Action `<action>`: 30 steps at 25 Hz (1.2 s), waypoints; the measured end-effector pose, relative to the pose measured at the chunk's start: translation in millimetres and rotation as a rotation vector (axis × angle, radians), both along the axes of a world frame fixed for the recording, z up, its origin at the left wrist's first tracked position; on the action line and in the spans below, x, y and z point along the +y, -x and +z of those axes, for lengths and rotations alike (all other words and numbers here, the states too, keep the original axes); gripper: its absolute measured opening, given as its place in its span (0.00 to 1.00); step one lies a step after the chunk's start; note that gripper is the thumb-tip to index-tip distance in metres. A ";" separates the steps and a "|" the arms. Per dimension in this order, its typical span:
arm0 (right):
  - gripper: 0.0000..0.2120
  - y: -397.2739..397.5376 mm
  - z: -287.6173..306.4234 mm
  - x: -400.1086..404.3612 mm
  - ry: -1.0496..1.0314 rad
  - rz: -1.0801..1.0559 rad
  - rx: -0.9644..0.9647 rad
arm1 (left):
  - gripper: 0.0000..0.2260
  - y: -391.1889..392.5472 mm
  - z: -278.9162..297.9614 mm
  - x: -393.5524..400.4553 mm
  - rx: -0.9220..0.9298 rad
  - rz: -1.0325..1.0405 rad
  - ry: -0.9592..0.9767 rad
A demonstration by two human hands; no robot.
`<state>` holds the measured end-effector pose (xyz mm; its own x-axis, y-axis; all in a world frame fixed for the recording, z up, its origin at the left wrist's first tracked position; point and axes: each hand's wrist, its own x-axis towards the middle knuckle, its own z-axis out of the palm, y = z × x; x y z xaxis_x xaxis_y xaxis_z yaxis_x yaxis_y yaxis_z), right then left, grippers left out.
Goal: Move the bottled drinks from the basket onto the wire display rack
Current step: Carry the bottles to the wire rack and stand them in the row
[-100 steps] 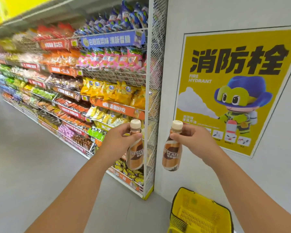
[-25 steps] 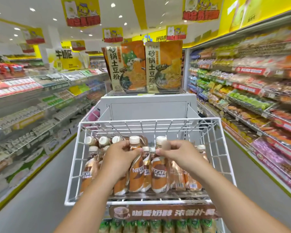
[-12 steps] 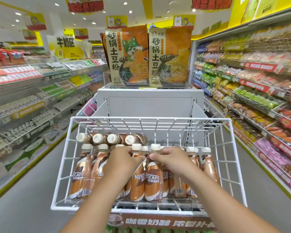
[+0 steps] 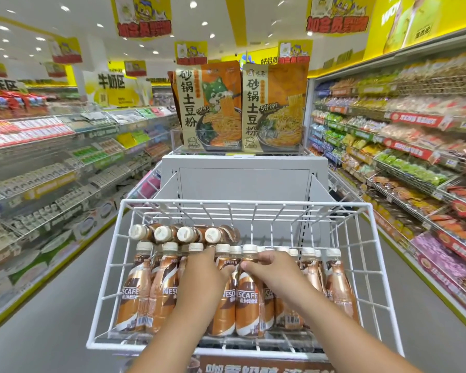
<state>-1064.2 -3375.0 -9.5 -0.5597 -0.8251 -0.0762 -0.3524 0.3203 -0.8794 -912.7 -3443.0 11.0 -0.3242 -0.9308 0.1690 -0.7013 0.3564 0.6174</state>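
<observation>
Hands inside the white wire display rack. The left hand has its fingers curled around the neck of one upright coffee bottle; the right hand pinches the neck of the adjacent bottle. Both stand in the front row of bottles; four lying bottles rest behind. Noodle packs stand on top of the unit beyond.

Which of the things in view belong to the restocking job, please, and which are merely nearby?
Part of the job:
- wire display rack
- coffee bottles standing in it
- left hand and right hand, each on a bottle

Merely nearby:
- noodle packets above the rack
- snack shelves on the right
- hanging signs
</observation>
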 end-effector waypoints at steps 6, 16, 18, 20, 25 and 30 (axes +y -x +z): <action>0.23 -3.6 -0.9 5.3 0.027 -0.029 -0.029 | 0.30 -6.4 -10.5 -1.2 0.104 -0.067 -0.008; 0.24 -20.3 9.7 27.0 -0.044 -0.067 0.288 | 0.21 -48.5 -19.0 -4.0 0.028 -0.302 0.372; 0.28 -30.4 8.0 34.2 -0.106 -0.052 0.453 | 0.23 -56.2 -24.9 -2.5 -0.029 -0.358 0.408; 0.33 -43.7 6.2 42.0 -0.169 -0.012 0.581 | 0.25 -61.4 -32.9 -2.4 -0.091 -0.398 0.417; 0.38 -58.9 1.3 70.8 -0.239 0.079 0.745 | 0.34 -69.4 -56.0 3.8 -0.300 -0.400 0.431; 0.37 -72.8 5.5 110.4 -0.229 0.106 0.849 | 0.39 -82.9 -45.2 43.4 -0.375 -0.312 0.450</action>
